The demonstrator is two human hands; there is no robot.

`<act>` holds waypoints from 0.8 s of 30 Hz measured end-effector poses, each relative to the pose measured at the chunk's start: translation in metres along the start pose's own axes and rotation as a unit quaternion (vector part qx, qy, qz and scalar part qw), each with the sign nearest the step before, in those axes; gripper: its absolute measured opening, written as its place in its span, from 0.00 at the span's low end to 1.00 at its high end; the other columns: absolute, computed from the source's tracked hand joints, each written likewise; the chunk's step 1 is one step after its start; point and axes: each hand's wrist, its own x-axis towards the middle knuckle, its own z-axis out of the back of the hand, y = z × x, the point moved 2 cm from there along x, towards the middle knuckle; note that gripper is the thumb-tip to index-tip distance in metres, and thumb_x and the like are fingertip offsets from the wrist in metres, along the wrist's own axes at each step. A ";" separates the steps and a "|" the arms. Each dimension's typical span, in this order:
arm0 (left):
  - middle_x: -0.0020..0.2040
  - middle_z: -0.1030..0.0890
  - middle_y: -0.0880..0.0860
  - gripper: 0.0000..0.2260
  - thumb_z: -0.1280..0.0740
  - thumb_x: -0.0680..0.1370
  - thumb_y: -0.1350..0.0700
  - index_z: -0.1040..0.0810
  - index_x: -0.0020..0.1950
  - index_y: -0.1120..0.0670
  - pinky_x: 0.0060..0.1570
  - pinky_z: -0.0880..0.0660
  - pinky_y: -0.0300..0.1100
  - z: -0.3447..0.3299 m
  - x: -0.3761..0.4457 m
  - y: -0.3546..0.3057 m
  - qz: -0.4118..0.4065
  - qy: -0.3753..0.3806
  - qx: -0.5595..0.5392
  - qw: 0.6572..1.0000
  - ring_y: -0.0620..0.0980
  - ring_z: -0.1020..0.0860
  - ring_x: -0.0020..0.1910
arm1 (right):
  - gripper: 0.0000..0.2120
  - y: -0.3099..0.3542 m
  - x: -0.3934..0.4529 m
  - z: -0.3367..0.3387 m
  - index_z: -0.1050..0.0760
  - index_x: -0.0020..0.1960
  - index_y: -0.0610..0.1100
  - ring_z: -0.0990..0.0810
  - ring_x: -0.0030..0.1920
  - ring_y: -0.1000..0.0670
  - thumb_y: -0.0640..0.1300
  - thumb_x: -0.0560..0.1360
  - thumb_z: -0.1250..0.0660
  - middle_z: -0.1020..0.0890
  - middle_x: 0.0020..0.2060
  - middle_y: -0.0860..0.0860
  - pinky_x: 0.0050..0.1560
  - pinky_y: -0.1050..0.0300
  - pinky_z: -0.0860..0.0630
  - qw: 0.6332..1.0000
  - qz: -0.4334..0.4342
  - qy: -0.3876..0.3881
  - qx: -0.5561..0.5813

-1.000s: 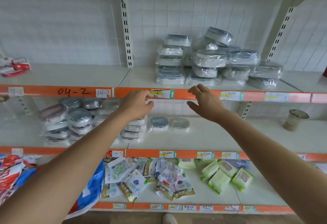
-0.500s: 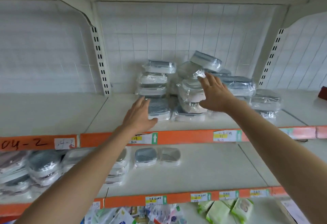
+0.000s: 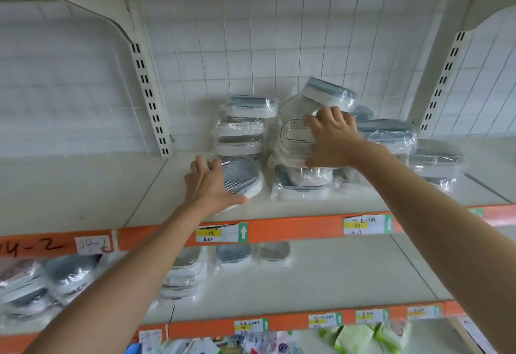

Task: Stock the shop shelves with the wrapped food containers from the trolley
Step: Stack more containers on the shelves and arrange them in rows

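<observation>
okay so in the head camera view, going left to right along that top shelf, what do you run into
Slotted shelf upright → left hand gripping a wrapped grey-lidded container → right hand holding a tilted wrapped clear container → stack of wrapped containers at the far right.

Two bare forearms reach in from the near edge, with no sleeve in view on either. The left hand (image 3: 208, 186) and the right hand (image 3: 333, 138) wear no gloves, rings or watch.
</observation>
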 end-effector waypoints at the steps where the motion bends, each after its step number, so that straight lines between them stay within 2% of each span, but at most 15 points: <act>1: 0.60 0.38 0.57 0.44 0.25 0.60 0.36 0.36 0.67 0.56 0.60 0.36 0.50 0.005 -0.007 0.001 -0.005 -0.044 -0.013 0.999 0.57 0.38 0.63 | 0.43 0.005 -0.006 0.002 0.43 0.72 0.43 0.40 0.66 0.42 0.58 0.65 0.29 0.37 0.63 0.42 0.67 0.42 0.42 1.000 0.001 -0.024 0.010; 3: 0.60 0.36 0.58 0.44 0.24 0.59 0.37 0.35 0.67 0.56 0.61 0.36 0.51 0.015 -0.025 0.003 -0.020 -0.129 -0.053 0.990 0.57 0.37 0.62 | 0.44 0.019 -0.022 0.007 0.44 0.73 0.42 0.39 0.65 0.41 0.57 0.65 0.28 0.37 0.62 0.41 0.67 0.43 0.41 0.997 0.003 -0.069 0.041; 5: 0.59 0.35 0.58 0.43 0.23 0.58 0.39 0.32 0.66 0.57 0.60 0.36 0.51 0.020 -0.049 0.007 -0.038 -0.177 -0.072 0.981 0.58 0.35 0.61 | 0.45 0.037 -0.045 0.008 0.45 0.73 0.42 0.39 0.65 0.41 0.56 0.65 0.27 0.38 0.63 0.41 0.66 0.43 0.40 0.994 0.010 -0.088 0.065; 7: 0.58 0.33 0.59 0.43 0.22 0.56 0.39 0.30 0.64 0.58 0.57 0.35 0.52 0.015 -0.074 0.014 -0.056 -0.191 -0.060 0.978 0.59 0.33 0.59 | 0.45 0.054 -0.068 0.004 0.45 0.73 0.42 0.39 0.65 0.41 0.55 0.64 0.27 0.38 0.63 0.41 0.65 0.43 0.39 0.993 0.019 -0.096 0.072; 12: 0.57 0.33 0.60 0.44 0.22 0.55 0.39 0.30 0.64 0.59 0.56 0.34 0.51 -0.002 -0.127 0.030 -0.053 -0.172 -0.052 0.982 0.59 0.33 0.57 | 0.46 0.079 -0.122 -0.006 0.44 0.73 0.43 0.39 0.65 0.42 0.56 0.63 0.27 0.37 0.65 0.43 0.64 0.44 0.38 0.996 0.015 -0.076 0.044; 15: 0.56 0.33 0.59 0.46 0.26 0.55 0.33 0.30 0.64 0.58 0.55 0.33 0.50 -0.010 -0.154 0.038 -0.071 -0.141 -0.025 0.987 0.58 0.33 0.55 | 0.45 0.092 -0.147 -0.013 0.44 0.73 0.42 0.38 0.64 0.42 0.57 0.64 0.27 0.38 0.65 0.43 0.64 0.45 0.37 0.998 0.017 -0.052 0.043; 17: 0.55 0.34 0.56 0.48 0.34 0.53 0.27 0.32 0.64 0.57 0.53 0.33 0.48 -0.015 -0.168 0.046 -0.085 -0.096 0.007 0.992 0.56 0.33 0.55 | 0.45 0.099 -0.163 -0.022 0.44 0.73 0.42 0.38 0.64 0.42 0.57 0.64 0.28 0.38 0.65 0.43 0.63 0.46 0.36 0.998 0.017 -0.030 0.053; 18: 0.55 0.34 0.55 0.48 0.35 0.54 0.26 0.32 0.65 0.56 0.53 0.34 0.47 -0.019 -0.174 0.049 -0.095 -0.066 0.018 0.993 0.55 0.33 0.55 | 0.45 0.102 -0.172 -0.029 0.44 0.73 0.42 0.38 0.64 0.42 0.58 0.65 0.29 0.39 0.65 0.43 0.62 0.46 0.36 0.998 0.016 -0.015 0.060; 21: 0.59 0.35 0.54 0.44 0.28 0.59 0.30 0.35 0.66 0.55 0.55 0.33 0.46 -0.041 -0.185 0.059 -0.109 0.038 0.036 0.993 0.54 0.34 0.60 | 0.44 0.106 -0.197 -0.065 0.45 0.73 0.43 0.37 0.64 0.42 0.59 0.66 0.30 0.39 0.65 0.44 0.62 0.47 0.36 0.995 0.008 0.053 0.081; 24: 0.66 0.38 0.56 0.46 0.28 0.62 0.31 0.40 0.71 0.53 0.58 0.31 0.49 -0.075 -0.187 0.068 -0.092 0.118 0.052 0.987 0.56 0.37 0.65 | 0.44 0.105 -0.209 -0.115 0.46 0.74 0.44 0.38 0.66 0.42 0.59 0.67 0.30 0.40 0.66 0.44 0.64 0.47 0.37 0.986 -0.003 0.141 0.084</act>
